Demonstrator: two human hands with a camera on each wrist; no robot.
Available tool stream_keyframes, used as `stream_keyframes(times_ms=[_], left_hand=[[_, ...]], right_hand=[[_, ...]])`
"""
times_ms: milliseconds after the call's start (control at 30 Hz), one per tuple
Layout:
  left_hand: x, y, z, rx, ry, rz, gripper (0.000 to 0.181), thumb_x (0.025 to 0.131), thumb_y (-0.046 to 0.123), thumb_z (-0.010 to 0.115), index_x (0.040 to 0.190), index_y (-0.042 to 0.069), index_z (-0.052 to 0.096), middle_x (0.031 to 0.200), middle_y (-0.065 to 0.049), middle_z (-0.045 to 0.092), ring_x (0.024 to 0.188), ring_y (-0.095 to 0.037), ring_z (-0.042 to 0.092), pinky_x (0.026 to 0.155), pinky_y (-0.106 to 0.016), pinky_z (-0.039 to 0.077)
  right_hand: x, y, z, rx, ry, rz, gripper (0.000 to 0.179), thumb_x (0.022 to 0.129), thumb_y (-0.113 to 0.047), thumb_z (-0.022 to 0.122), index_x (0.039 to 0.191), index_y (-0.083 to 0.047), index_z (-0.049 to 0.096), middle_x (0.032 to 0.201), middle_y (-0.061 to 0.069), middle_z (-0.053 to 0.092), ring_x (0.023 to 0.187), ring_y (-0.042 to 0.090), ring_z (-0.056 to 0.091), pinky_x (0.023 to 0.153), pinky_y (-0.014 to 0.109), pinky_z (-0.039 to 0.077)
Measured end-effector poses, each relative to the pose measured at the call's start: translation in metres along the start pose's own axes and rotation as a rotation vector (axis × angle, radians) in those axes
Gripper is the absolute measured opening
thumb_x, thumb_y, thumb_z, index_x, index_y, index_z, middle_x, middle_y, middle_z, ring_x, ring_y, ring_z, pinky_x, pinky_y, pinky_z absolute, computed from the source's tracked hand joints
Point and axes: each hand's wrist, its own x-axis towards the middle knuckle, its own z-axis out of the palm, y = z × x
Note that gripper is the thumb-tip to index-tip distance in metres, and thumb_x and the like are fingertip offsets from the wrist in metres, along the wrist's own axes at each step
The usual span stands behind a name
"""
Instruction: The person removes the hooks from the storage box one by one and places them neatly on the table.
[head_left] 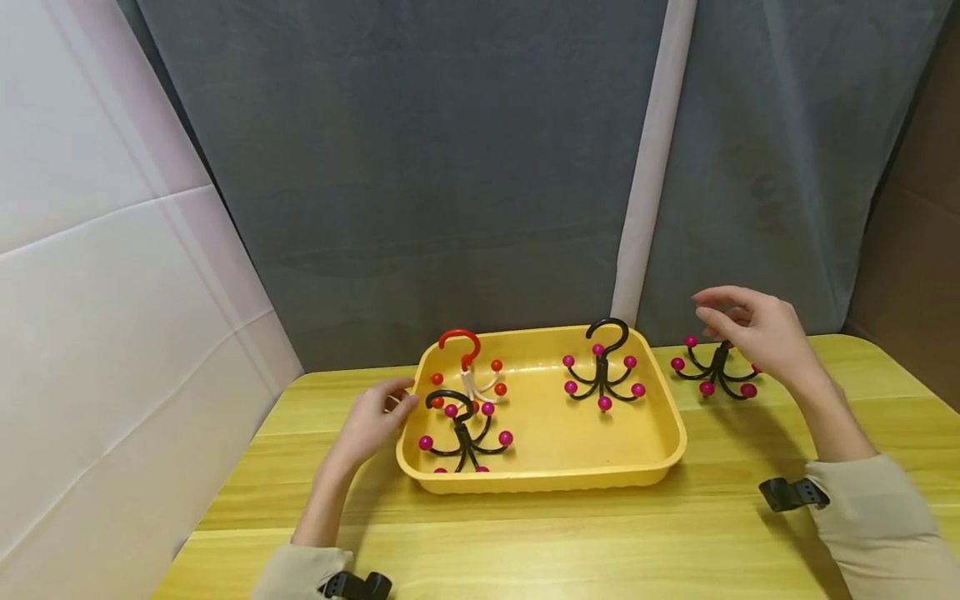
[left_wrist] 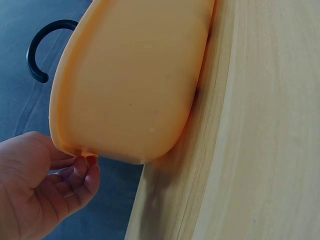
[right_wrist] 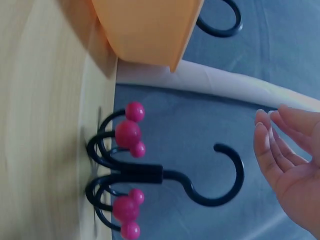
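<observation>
My left hand [head_left: 375, 421] holds the left rim of a yellow plastic tray [head_left: 547, 437]; in the left wrist view its fingertips meet the rim. To the tray's right, on the table, stands a black rotating hook hanger [right_wrist: 142, 173] with curved arms and pink ball tips, its large hook upward. My right hand [head_left: 765, 333] hovers just above that hook, fingers loosely bent and holding nothing; the right wrist view shows a gap between them. Inside the tray stand a black hanger [head_left: 602, 371] at right, another black hanger [head_left: 462, 437] at front left, and a white one [head_left: 468, 383] with a red hook behind it.
The tray sits on a light wooden table [head_left: 555, 542]. Behind the table hangs a grey curtain [head_left: 412, 167] with a pale pole [head_left: 652, 175] in front of it. A white panel [head_left: 112, 333] stands on the left and a brown one [head_left: 915, 225] on the right.
</observation>
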Motion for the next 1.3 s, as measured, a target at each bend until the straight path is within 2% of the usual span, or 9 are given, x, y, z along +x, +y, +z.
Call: stream_keyframes(times_ms=[133, 367, 500, 933, 1033, 1167, 1300], left_hand=[[0.0, -0.001, 0.0, 0.004, 0.005, 0.0, 0.031, 0.097, 0.006, 0.065, 0.124, -0.01, 0.064, 0.093, -0.013, 0.066, 0.079, -0.023, 0.06, 0.065, -0.025, 0.048], [-0.001, -0.002, -0.001, -0.002, 0.001, -0.012, 0.032, 0.097, 0.007, 0.065, 0.124, -0.01, 0.064, 0.094, -0.013, 0.067, 0.08, -0.023, 0.06, 0.065, -0.025, 0.048], [-0.001, -0.002, -0.001, 0.002, 0.004, -0.006, 0.031, 0.097, 0.006, 0.065, 0.124, -0.01, 0.064, 0.093, -0.013, 0.066, 0.08, -0.023, 0.061, 0.065, -0.025, 0.048], [0.001, -0.003, 0.002, -0.003, 0.009, -0.007, 0.03, 0.097, 0.007, 0.066, 0.123, -0.009, 0.064, 0.092, -0.012, 0.067, 0.078, -0.022, 0.062, 0.064, -0.025, 0.049], [0.001, -0.003, 0.002, -0.003, 0.008, -0.008, 0.03, 0.097, 0.007, 0.066, 0.122, -0.008, 0.065, 0.092, -0.012, 0.066, 0.078, -0.022, 0.061, 0.063, -0.026, 0.049], [0.001, -0.002, 0.002, -0.005, 0.009, -0.006, 0.03, 0.097, 0.007, 0.066, 0.123, -0.008, 0.065, 0.092, -0.012, 0.066, 0.078, -0.022, 0.061, 0.064, -0.025, 0.049], [0.001, -0.001, 0.002, -0.007, 0.01, -0.006, 0.031, 0.097, 0.007, 0.066, 0.123, -0.009, 0.064, 0.092, -0.013, 0.066, 0.078, -0.023, 0.061, 0.064, -0.025, 0.049]], right_hand=[[0.004, -0.006, 0.013, 0.004, -0.016, -0.017, 0.028, 0.101, -0.021, 0.063, 0.123, -0.004, 0.068, 0.108, 0.02, 0.07, 0.074, 0.001, 0.067, 0.069, 0.011, 0.049], [0.009, -0.019, 0.038, -0.008, -0.051, -0.049, 0.025, 0.1, -0.017, 0.066, 0.121, -0.004, 0.068, 0.105, 0.016, 0.071, 0.077, 0.023, 0.071, 0.067, 0.017, 0.052], [0.01, -0.023, 0.048, -0.013, -0.083, -0.049, 0.025, 0.099, -0.012, 0.066, 0.122, -0.002, 0.067, 0.104, 0.017, 0.07, 0.078, 0.03, 0.069, 0.063, 0.022, 0.054], [0.019, -0.029, 0.067, 0.043, -0.114, -0.048, 0.03, 0.097, -0.009, 0.068, 0.125, 0.001, 0.066, 0.116, 0.02, 0.067, 0.081, 0.033, 0.07, 0.068, 0.02, 0.053], [0.02, -0.031, 0.068, 0.039, -0.125, -0.034, 0.032, 0.096, -0.01, 0.069, 0.127, 0.001, 0.064, 0.119, 0.021, 0.066, 0.082, 0.032, 0.07, 0.069, 0.024, 0.056], [0.022, -0.032, 0.069, 0.023, -0.147, -0.017, 0.033, 0.097, -0.01, 0.069, 0.127, 0.002, 0.064, 0.115, 0.021, 0.066, 0.083, 0.033, 0.07, 0.071, 0.033, 0.058], [0.024, -0.03, 0.074, 0.012, -0.17, -0.008, 0.027, 0.097, -0.009, 0.068, 0.121, 0.002, 0.066, 0.104, 0.019, 0.07, 0.083, 0.035, 0.07, 0.064, 0.03, 0.054]])
